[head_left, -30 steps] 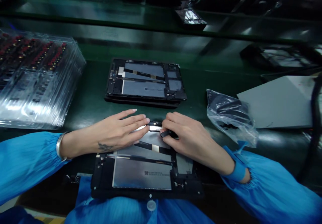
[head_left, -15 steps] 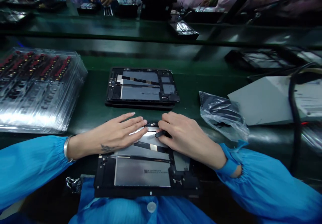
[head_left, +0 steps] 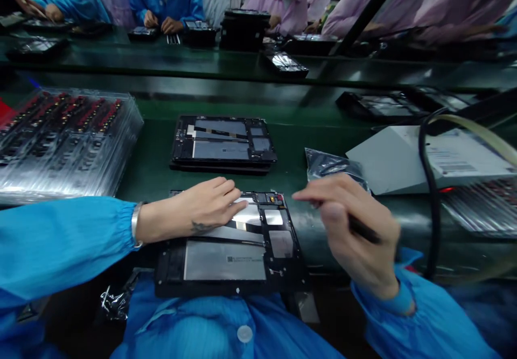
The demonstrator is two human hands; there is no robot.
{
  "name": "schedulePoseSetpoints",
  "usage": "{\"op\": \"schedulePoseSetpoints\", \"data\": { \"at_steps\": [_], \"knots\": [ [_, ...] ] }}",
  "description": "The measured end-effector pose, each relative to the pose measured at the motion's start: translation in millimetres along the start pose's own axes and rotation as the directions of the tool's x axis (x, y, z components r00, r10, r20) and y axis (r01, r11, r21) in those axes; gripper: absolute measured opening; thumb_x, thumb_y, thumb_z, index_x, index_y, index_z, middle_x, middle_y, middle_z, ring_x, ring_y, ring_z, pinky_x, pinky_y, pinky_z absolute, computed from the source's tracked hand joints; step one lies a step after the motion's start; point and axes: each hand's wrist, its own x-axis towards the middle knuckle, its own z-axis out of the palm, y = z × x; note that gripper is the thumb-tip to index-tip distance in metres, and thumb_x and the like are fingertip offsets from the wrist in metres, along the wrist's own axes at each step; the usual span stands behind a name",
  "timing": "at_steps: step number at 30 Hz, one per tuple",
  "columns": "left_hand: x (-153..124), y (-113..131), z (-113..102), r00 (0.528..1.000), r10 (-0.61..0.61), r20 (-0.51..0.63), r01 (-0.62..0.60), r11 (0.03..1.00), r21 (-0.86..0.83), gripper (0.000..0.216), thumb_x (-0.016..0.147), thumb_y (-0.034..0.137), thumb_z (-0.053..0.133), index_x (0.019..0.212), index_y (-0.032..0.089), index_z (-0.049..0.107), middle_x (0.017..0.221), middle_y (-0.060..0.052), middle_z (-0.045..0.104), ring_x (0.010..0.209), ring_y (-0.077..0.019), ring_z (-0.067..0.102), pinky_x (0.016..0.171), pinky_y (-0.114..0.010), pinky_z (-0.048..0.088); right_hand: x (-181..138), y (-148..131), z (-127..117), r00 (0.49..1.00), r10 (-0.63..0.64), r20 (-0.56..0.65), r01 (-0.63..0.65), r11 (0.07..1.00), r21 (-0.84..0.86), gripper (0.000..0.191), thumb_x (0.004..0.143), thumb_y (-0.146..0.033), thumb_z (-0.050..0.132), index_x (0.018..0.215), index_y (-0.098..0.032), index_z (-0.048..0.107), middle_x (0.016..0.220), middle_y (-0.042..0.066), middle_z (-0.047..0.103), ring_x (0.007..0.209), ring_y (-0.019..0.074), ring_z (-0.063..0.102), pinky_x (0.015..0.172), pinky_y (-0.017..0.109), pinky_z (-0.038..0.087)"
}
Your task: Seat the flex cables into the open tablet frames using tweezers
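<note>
An opened tablet lies in front of me at the edge of the bench, its silver battery and dark inner frame exposed. My left hand rests palm down across its upper left part, fingers slightly bent and holding nothing. To the right of the tablet, my right hand is raised and blurred, with the index finger stretched out. A black stick-like tool is gripped in its palm; its exact kind is unclear. A small red and gold part shows at the tablet's upper right corner.
A stack of opened tablets lies beyond. Clear plastic trays with small boards stand left. At right are a plastic bag, a grey-white box and a black cable. Co-workers sit across the bench.
My right hand has moved off the tablet to the right, carrying the black tool. My left hand has stayed on the tablet with its fingers more bent. The upper right corner is now uncovered.
</note>
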Motion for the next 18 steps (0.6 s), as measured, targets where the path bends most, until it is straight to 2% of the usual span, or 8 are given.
{"op": "schedulePoseSetpoints", "data": {
  "at_steps": [2, 4, 6, 8, 9, 13, 15, 18],
  "knots": [
    [8, 2, 1, 0.999, -0.02, 0.032, 0.02, 1.0, 0.011, 0.032, 0.095, 0.013, 0.051, 0.126, 0.012, 0.06, 0.1, -0.012, 0.063, 0.09, -0.0247, 0.059, 0.076, -0.036, 0.043, -14, -20, 0, 0.997, 0.069, -0.027, -0.064, 0.988, 0.143, 0.048, 0.105, -0.051, 0.034, 0.101, -0.025, 0.075, 0.094, 0.006, 0.064, 0.088, 0.0209, 0.062, 0.074, 0.036, 0.048],
    [12, 4, 3, 0.998, -0.046, 0.041, 0.045, 0.999, 0.019, 0.035, 0.093, 0.015, 0.054, 0.128, 0.013, 0.06, 0.096, -0.011, 0.061, 0.086, -0.025, 0.056, 0.072, -0.037, 0.039, -31, -39, 11, 0.987, 0.16, -0.008, -0.147, 0.924, 0.352, 0.067, 0.101, -0.065, 0.023, 0.1, -0.029, 0.078, 0.078, 0.004, 0.061, 0.076, 0.0198, 0.06, 0.067, 0.035, 0.047],
    [12, 5, 5, 0.998, -0.053, 0.034, 0.053, 0.999, 0.009, 0.036, 0.094, 0.018, 0.054, 0.13, 0.016, 0.059, 0.094, -0.01, 0.06, 0.085, -0.0245, 0.055, 0.071, -0.036, 0.037, -49, -55, 32, 0.966, 0.235, 0.105, -0.248, 0.743, 0.622, 0.071, 0.101, -0.066, 0.02, 0.097, -0.029, 0.08, 0.053, 0.0, 0.046, 0.055, 0.0171, 0.051, 0.054, 0.031, 0.042],
    [10, 3, 6, 0.998, -0.057, 0.028, 0.057, 0.998, -0.005, 0.037, 0.097, 0.02, 0.05, 0.133, 0.016, 0.057, 0.094, -0.01, 0.06, 0.086, -0.0239, 0.055, 0.071, -0.036, 0.036, -63, -67, 58, 0.92, 0.296, 0.258, -0.386, 0.557, 0.735, 0.077, 0.098, -0.072, 0.017, 0.096, -0.027, 0.08, 0.052, 0.0, 0.049, 0.055, 0.0172, 0.054, 0.054, 0.031, 0.044],
    [10, 1, 7, 0.997, -0.066, 0.029, 0.067, 0.998, -0.015, 0.037, 0.099, 0.019, 0.048, 0.134, 0.016, 0.057, 0.093, -0.01, 0.061, 0.086, -0.0236, 0.055, 0.072, -0.036, 0.036, -68, -71, 70, 0.919, 0.294, 0.262, -0.385, 0.529, 0.756, 0.078, 0.098, -0.071, 0.017, 0.098, -0.025, 0.08, 0.055, 0.001, 0.053, 0.055, 0.0167, 0.055, 0.054, 0.03, 0.045],
    [13, -16, 11, 0.975, -0.196, 0.105, 0.215, 0.95, -0.228, 0.034, 0.1, 0.015, 0.044, 0.127, 0.015, 0.064, 0.092, -0.01, 0.065, 0.09, -0.0226, 0.058, 0.077, -0.034, 0.04, -70, -76, 98, 0.993, 0.043, 0.109, -0.11, 0.658, 0.745, 0.062, 0.1, -0.065, 0.032, 0.129, -0.024, 0.069, 0.08, 0.005, 0.068, 0.07, 0.0192, 0.064, 0.062, 0.033, 0.052],
    [16, -26, 13, 0.93, -0.307, 0.203, 0.366, 0.819, -0.441, 0.029, 0.098, 0.016, 0.046, 0.116, 0.016, 0.07, 0.1, -0.01, 0.068, 0.095, -0.0217, 0.06, 0.082, -0.031, 0.041, -67, -75, 100, 0.997, -0.073, 0.038, 0.027, 0.723, 0.69, 0.056, 0.101, -0.059, 0.037, 0.138, -0.024, 0.061, 0.09, 0.007, 0.069, 0.079, 0.021, 0.065, 0.069, 0.035, 0.055],
    [19, -41, 14, 0.864, -0.381, 0.328, 0.503, 0.628, -0.594, 0.023, 0.095, 0.021, 0.054, 0.096, 0.015, 0.075, 0.097, -0.009, 0.071, 0.088, -0.0186, 0.063, 0.08, -0.027, 0.042, -67, -73, 99, 0.996, -0.073, 0.041, 0.033, 0.787, 0.616, 0.056, 0.102, -0.058, 0.037, 0.14, -0.023, 0.06, 0.098, 0.01, 0.068, 0.088, 0.022, 0.065, 0.075, 0.037, 0.056]
  ]
}}
